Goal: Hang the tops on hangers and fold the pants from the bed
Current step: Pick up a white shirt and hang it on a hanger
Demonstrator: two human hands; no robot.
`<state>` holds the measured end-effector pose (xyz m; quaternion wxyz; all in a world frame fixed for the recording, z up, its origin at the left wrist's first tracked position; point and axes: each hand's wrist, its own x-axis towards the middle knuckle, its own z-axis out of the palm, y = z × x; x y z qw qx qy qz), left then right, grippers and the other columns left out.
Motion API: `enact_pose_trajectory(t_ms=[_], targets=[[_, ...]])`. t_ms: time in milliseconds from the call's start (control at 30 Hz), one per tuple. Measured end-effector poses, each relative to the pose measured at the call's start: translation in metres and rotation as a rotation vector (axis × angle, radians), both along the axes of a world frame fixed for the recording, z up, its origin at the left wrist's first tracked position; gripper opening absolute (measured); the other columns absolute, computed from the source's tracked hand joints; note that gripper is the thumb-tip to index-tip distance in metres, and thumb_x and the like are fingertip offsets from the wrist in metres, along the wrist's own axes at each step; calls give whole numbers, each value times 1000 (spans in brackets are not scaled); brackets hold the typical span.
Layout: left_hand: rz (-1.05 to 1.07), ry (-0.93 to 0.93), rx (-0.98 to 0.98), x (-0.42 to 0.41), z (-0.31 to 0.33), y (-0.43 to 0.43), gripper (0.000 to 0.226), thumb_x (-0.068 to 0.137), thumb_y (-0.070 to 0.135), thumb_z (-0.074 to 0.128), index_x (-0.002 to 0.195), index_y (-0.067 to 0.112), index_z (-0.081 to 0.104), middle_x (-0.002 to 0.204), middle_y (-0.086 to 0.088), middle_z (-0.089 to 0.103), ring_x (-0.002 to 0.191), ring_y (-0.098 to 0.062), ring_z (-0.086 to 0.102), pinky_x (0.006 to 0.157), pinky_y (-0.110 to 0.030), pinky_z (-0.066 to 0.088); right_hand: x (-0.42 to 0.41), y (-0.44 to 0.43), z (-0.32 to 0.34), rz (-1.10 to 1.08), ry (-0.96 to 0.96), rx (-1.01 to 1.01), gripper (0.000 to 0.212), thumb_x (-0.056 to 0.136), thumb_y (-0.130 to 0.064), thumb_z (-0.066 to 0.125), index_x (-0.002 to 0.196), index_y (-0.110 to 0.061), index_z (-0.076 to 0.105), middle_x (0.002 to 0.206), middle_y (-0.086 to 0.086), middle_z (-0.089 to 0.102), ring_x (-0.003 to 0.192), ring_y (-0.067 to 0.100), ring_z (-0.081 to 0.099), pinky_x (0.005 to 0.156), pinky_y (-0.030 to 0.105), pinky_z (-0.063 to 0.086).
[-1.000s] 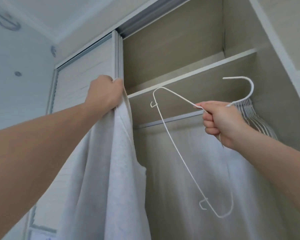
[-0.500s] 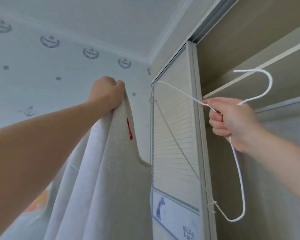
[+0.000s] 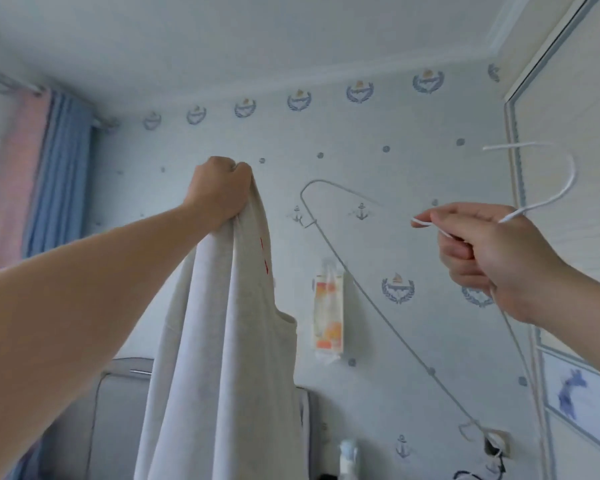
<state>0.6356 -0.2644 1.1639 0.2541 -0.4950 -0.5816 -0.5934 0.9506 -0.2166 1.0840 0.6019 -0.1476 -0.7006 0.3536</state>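
Top [image 3: 222, 341]: gripped at one shoulder by the left hand [image 3: 219, 192], not yet hung.
Hanger [image 3: 361, 299]: held at the neck by the right hand [image 3: 489, 258], fingers curled.
Left: top to be threaded on; pants not seen.

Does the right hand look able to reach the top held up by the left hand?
Probably yes: only open air lies between the right hand and the top, though it grips the hanger.

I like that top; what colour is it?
Pale grey-white top, small red mark; head view shows it.
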Motion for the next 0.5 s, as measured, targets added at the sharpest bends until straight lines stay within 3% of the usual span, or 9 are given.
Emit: enact_pose_trajectory(t_ms=[167, 333, 500], targets=[[151, -2, -102, -75, -19, -83, 23, 92, 19, 39, 73, 9, 49, 72, -8, 47, 66, -22, 41, 57, -31, 31, -101, -36, -28, 236, -28, -35, 25, 100, -9, 51, 87, -5, 71, 54, 3, 27, 41, 11, 18, 41, 16, 10], [302, -29, -219, -158, -50, -162, 33, 97, 17, 38, 66, 13, 46, 67, -2, 46, 61, -18, 42, 58, -30, 35, -199, -84, -77, 476, -48, -97, 27, 98, -8, 51, 82, -3, 72, 53, 4, 23, 41, 10, 15, 43, 12, 12], [229, -92, -252, -230, -101, -233, 24, 92, 13, 36, 71, 13, 46, 61, -2, 38, 56, -15, 36, 48, -24, 29, -283, -134, -141, 637, -89, -195, 18, 88, -13, 60, 81, -7, 76, 51, 6, 25, 42, 8, 16, 45, 10, 15]])
